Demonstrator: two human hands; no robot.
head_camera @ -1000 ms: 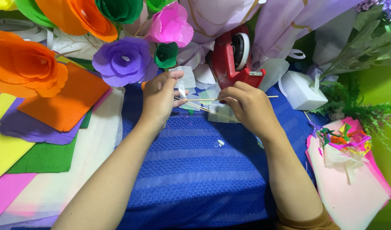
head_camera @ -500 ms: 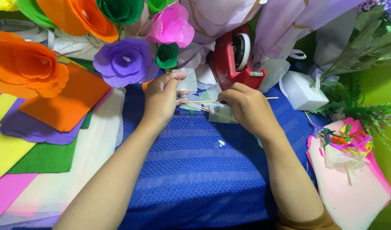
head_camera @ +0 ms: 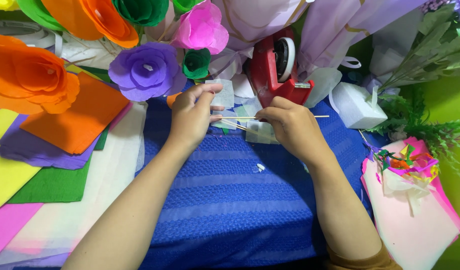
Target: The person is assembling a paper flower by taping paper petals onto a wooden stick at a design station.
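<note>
Head view: thin pale wooden stick

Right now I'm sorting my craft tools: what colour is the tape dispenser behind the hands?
Red, with a white tape roll; the tape dispenser shows clearly in the head view.

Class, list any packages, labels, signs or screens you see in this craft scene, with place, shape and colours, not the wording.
No signs, screens or printed labels show.
Tape dispenser: behind the hands, red body, white roll.
White box: right of the dispenser, small, blocky, plain.
Lilac wrapping: at the back, glossy folded sheet.
</note>
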